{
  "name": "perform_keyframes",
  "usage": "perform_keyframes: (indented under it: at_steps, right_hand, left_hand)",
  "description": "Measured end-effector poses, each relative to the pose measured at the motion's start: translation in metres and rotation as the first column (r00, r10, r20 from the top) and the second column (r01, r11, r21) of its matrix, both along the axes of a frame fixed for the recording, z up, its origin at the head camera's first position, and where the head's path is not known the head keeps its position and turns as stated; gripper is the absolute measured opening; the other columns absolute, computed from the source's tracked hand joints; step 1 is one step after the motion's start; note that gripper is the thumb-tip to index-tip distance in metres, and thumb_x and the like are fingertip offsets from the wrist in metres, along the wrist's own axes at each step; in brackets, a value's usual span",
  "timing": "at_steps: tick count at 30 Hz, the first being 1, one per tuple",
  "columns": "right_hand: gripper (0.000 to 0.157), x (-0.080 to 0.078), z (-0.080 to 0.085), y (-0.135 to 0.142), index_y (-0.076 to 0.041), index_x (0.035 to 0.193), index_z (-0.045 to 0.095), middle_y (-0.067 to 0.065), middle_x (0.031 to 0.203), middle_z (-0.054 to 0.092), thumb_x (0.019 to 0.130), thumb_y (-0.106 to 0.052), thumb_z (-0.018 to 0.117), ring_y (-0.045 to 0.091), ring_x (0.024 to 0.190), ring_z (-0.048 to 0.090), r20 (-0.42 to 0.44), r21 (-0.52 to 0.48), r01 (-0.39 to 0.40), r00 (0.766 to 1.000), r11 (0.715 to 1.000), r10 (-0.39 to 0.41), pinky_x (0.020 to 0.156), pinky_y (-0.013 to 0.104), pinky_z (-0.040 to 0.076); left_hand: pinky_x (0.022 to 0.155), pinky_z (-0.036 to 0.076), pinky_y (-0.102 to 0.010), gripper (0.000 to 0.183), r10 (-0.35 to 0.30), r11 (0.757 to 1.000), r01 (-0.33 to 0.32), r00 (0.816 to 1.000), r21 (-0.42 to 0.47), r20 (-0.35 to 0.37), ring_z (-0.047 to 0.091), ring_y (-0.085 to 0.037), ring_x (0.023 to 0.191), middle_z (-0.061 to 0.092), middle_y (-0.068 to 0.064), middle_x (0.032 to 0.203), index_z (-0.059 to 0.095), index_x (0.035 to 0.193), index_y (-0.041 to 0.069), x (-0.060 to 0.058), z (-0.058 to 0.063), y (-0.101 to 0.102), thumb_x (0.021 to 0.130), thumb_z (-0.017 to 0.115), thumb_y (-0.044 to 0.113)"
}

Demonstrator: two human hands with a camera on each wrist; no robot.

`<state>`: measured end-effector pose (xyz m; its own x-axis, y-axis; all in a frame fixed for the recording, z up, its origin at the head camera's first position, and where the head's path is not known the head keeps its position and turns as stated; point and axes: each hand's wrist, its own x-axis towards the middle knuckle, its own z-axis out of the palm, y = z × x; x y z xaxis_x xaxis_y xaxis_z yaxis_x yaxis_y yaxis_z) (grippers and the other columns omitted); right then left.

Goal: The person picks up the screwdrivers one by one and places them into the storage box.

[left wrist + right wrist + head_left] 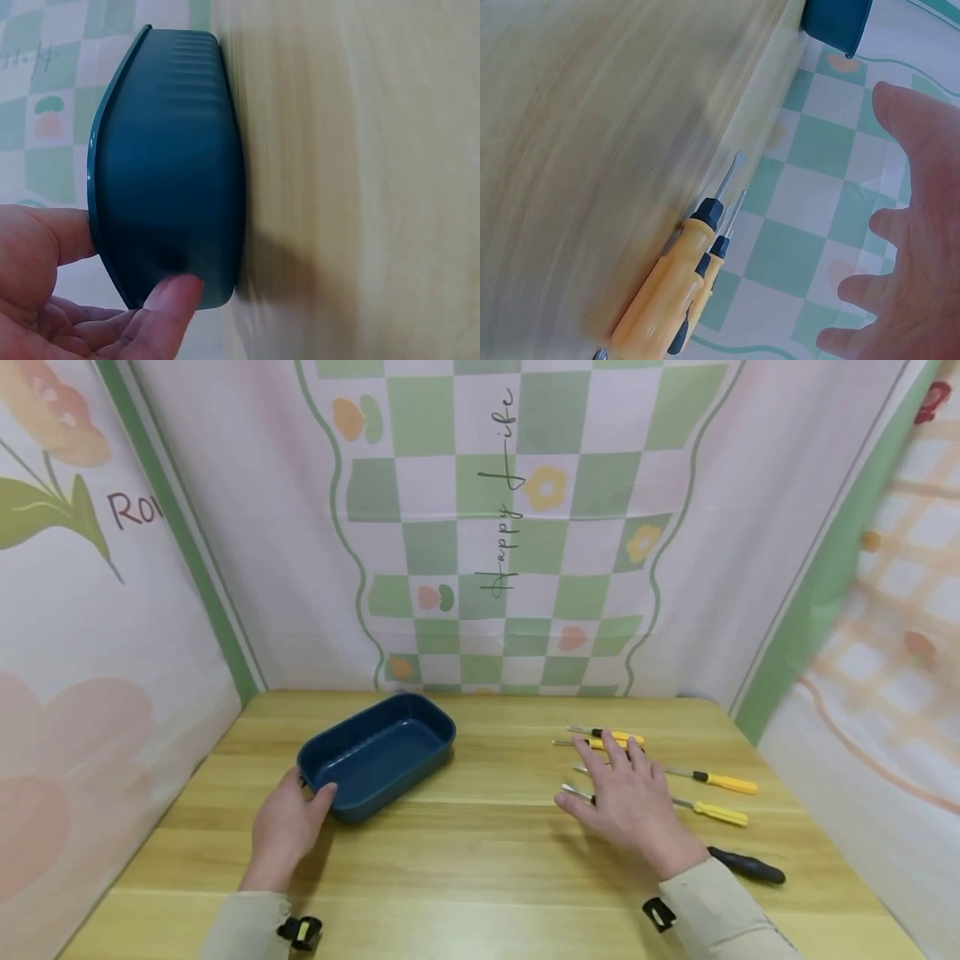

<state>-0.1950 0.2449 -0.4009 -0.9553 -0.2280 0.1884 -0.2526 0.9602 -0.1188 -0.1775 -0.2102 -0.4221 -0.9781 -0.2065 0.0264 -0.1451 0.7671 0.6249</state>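
A dark blue rectangular dish stands on the left part of the table. My left hand holds its near left end, thumb over the rim. In the left wrist view, fingertips press the outer wall of the dish. Over on the right, my right hand hovers with spread fingers above several screwdrivers, partly hiding them. Two with yellow handles lie farthest back. To its right are a yellow screwdriver, a paler yellow one and a black handle. The right wrist view shows yellow-orange screwdriver handles apart from the hand.
The wooden table reaches back to a green and white checked cloth. Printed cloths hang at the left and right. Each wrist wears a black strap, one at the left cuff.
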Motion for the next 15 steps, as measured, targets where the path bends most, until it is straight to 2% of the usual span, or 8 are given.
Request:
perform_keyframes:
  at_steps: [4, 11, 15]
  right_hand:
    - [0.099, 0.003, -0.001, 0.004, -0.028, 0.167, 0.025, 0.027, 0.168, 0.023, 0.090, -0.089, 0.036, 0.064, 0.148, 0.021, 0.005, -0.003, 0.003, 1.000, 1.000, -0.003, 0.108, 0.086, 0.022]
    - [0.090, 0.007, -0.002, 0.011, -0.027, 0.167, 0.025, 0.028, 0.167, 0.024, 0.095, -0.073, 0.054, 0.062, 0.148, 0.022, 0.005, -0.002, -0.001, 1.000, 1.000, 0.001, 0.106, 0.086, 0.025]
    - [0.090, 0.009, -0.003, 0.016, -0.025, 0.166, 0.028, 0.028, 0.167, 0.026, 0.095, -0.072, 0.057, 0.062, 0.148, 0.023, 0.004, 0.008, 0.008, 1.000, 1.000, -0.008, 0.107, 0.084, 0.026]
  left_hand:
    - [0.107, 0.045, -0.066, 0.072, -0.020, 1.000, 0.020, 1.000, -0.008, 0.003, 0.048, -0.054, 0.135, 0.046, -0.035, 0.152, 0.036, 0.154, -0.012, -0.002, 0.001, 0.004, 0.106, 0.054, 0.040]
    - [0.106, 0.045, -0.066, 0.067, -0.032, 0.999, 0.033, 0.999, -0.043, 0.013, 0.050, -0.054, 0.134, 0.048, -0.034, 0.151, 0.037, 0.154, -0.011, -0.003, 0.002, 0.007, 0.105, 0.055, 0.032]
    - [0.107, 0.045, -0.066, 0.066, -0.043, 0.998, 0.044, 0.999, -0.044, 0.016, 0.050, -0.053, 0.134, 0.048, -0.034, 0.151, 0.036, 0.154, -0.011, -0.004, 0.003, 0.008, 0.105, 0.055, 0.030]
